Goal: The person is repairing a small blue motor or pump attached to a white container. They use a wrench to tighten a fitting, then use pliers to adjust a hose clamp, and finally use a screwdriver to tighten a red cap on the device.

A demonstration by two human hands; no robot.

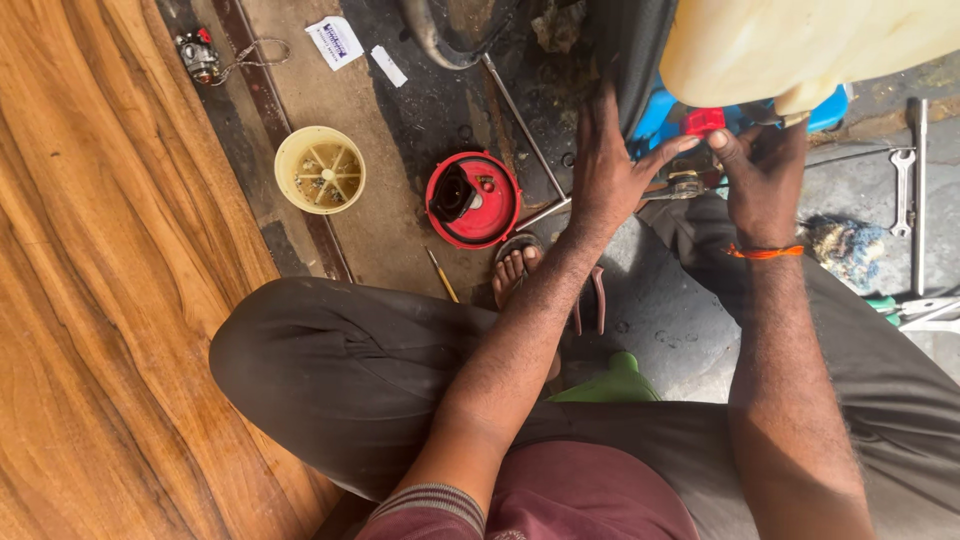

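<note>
You sit low beside a machine with a cream tank [800, 45]. A red round cover [473, 200] and a cream cup [320, 170] lie apart on the floor, already off. Your left hand [605, 170] and right hand [762, 175] pinch a small metal part [688, 183] under the tank, not yet freed.

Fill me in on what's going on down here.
A person sits on the ground with both hands on a small machine that has a pale tank. The left hand and right hand meet at a metal fitting beneath a red part. A red round cover and cream cup lie aside.
</note>
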